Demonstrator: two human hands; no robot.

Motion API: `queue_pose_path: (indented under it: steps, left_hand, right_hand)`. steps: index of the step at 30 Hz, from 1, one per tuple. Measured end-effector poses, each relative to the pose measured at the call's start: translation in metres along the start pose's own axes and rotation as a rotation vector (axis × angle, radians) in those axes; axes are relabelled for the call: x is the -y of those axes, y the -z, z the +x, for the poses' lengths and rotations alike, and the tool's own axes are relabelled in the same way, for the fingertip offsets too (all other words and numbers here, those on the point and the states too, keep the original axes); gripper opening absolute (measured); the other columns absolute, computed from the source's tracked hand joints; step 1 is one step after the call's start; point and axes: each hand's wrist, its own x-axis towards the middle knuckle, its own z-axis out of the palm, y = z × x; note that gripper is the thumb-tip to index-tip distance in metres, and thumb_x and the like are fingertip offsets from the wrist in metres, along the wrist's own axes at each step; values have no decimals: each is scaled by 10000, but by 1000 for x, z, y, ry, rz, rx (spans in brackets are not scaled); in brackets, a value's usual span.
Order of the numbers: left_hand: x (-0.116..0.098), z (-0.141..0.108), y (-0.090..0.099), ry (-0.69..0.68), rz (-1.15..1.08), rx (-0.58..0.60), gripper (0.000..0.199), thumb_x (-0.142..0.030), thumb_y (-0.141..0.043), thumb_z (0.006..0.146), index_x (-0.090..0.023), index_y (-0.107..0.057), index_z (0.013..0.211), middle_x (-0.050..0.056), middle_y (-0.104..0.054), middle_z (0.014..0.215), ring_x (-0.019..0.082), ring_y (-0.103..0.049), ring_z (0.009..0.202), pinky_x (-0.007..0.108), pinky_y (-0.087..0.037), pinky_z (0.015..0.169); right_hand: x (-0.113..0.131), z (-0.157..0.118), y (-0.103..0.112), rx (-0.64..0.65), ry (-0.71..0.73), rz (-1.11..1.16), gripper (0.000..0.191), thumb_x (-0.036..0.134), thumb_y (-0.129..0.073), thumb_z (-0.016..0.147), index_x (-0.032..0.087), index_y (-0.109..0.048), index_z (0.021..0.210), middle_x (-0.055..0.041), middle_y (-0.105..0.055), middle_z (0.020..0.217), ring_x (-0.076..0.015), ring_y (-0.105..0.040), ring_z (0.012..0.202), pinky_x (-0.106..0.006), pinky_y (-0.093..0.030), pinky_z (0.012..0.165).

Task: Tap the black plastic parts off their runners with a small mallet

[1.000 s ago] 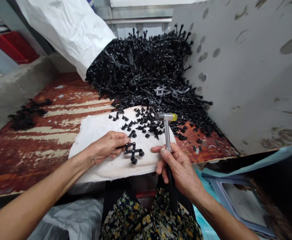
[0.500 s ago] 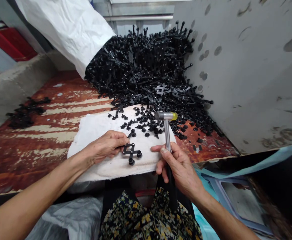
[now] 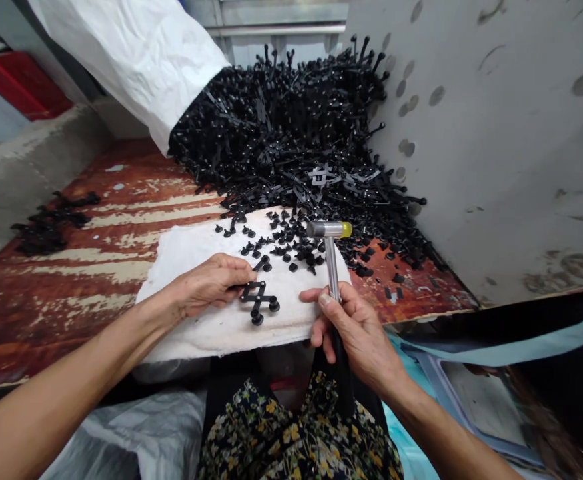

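Between the thumb and fingers of my left hand (image 3: 216, 283) is a black scissor-type linkage (image 3: 255, 291) with round knobs on its ends. It is over a white cloth (image 3: 171, 327). My right hand (image 3: 354, 327) is wrapped round the dark handle of a small hammer (image 3: 331, 257), its index finger stretched out to the left. The hammer stands head up, with a grey face on the left and a yellow one on the right. Several small black knobs (image 3: 293, 267) lie loose on the cloth just beyond both hands.
A large heap of black linkages (image 3: 291, 133) spills from a white sack (image 3: 146, 60) at the back. A smaller black pile (image 3: 54, 223) lies on the worn red-brown tabletop (image 3: 121, 233) at left. A grey stained panel (image 3: 496, 147) rises on the right.
My left hand has shifted slightly to the left and away from me with the linkage. My right hand and the hammer have stayed nearly still.
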Motion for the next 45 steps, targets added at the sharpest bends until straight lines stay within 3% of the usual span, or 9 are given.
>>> queue_pose_path:
  steps: [14,25,29,32,35,40,42,45]
  left_hand:
    - [9,7,7,-27,-57,39,328,-344,-782,605,-124,-540,579,-70,-387,427,-11,-208,334,143,-98,348]
    - [0,0,-2,9,8,-2,247,-254,-661,688,-139,-506,536,-81,-332,375,3,-189,320,156,-83,357]
    - [0,-2,-4,16,58,41,244,-243,-632,692,-144,-495,515,-77,-328,368,8,-182,321,169,-79,365]
    - [-1,-1,-5,2,77,15,240,-244,-618,691,-147,-494,509,-81,-311,361,11,-181,322,174,-84,367]
    - [1,0,0,-41,85,33,248,-291,-644,678,-145,-505,534,-74,-344,382,11,-201,335,173,-102,372]
    - [11,2,12,-77,46,109,333,-413,-716,632,-154,-508,601,-80,-367,432,8,-209,358,171,-115,382]
    - [13,1,13,-81,51,105,352,-431,-725,618,-155,-507,605,-80,-371,433,8,-212,360,172,-115,385]
    - [11,-1,12,-73,78,73,360,-431,-728,596,-161,-491,580,-79,-366,409,9,-210,352,178,-100,384]
  right_hand:
    - [-2,1,1,10,1,11,430,540,-546,859,148,-559,1034,53,-601,497,-49,-414,298,-152,-310,333]
    - [-4,1,2,23,-5,-21,403,525,-521,877,156,-552,1036,52,-585,498,-56,-414,311,-157,-317,339]
    - [2,0,9,35,24,-114,388,536,-498,887,179,-550,1030,11,-632,657,-69,-431,384,-173,-341,329]
    - [11,-2,12,49,65,-241,400,466,-463,917,177,-529,1187,-13,-638,794,-75,-438,454,-183,-363,350]
    - [17,-2,14,35,119,-377,473,397,-427,936,159,-463,1343,-6,-616,763,-89,-427,481,-196,-366,380]
    - [15,-1,20,-10,293,-648,426,317,-381,962,158,-530,1328,-36,-650,777,-152,-602,638,-271,-524,591]
    - [12,0,23,-15,414,-793,425,258,-378,952,147,-532,1332,-97,-703,957,-203,-676,852,-326,-562,759]
    - [9,2,26,-11,576,-995,471,176,-375,923,107,-478,1377,-176,-659,1228,-256,-648,1102,-387,-546,908]
